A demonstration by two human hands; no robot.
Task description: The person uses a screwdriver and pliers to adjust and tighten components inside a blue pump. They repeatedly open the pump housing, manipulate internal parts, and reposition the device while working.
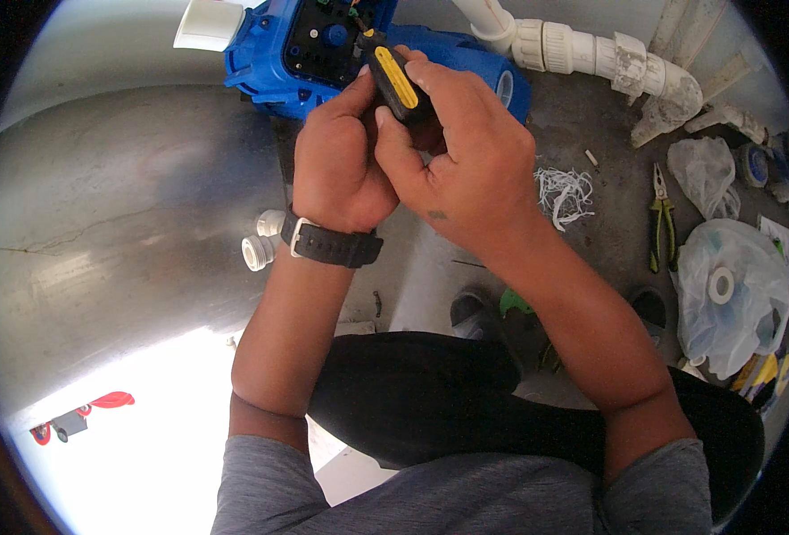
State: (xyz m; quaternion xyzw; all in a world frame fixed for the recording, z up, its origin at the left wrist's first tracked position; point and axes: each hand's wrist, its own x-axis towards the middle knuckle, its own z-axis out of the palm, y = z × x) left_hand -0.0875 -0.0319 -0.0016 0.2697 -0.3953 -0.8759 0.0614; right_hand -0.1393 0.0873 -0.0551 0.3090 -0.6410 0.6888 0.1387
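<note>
Gripped between thumb and fingers of the right hand [475, 147] over the blue pump [452, 46], the screwdriver [398, 78] should handle light and stiff, best held by its thick handle, while the left hand [341, 159] curls beside it, its grip hidden.

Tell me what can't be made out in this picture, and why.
Head view: most fingers of the left hand, hidden by the right hand and the tool.
Head view: the tool's working tip, too small to tell.
Head view: the top of the blue housing, cut off by the upper edge.
Head view: what the bag holds, blurred by its cloudy plastic.
</note>
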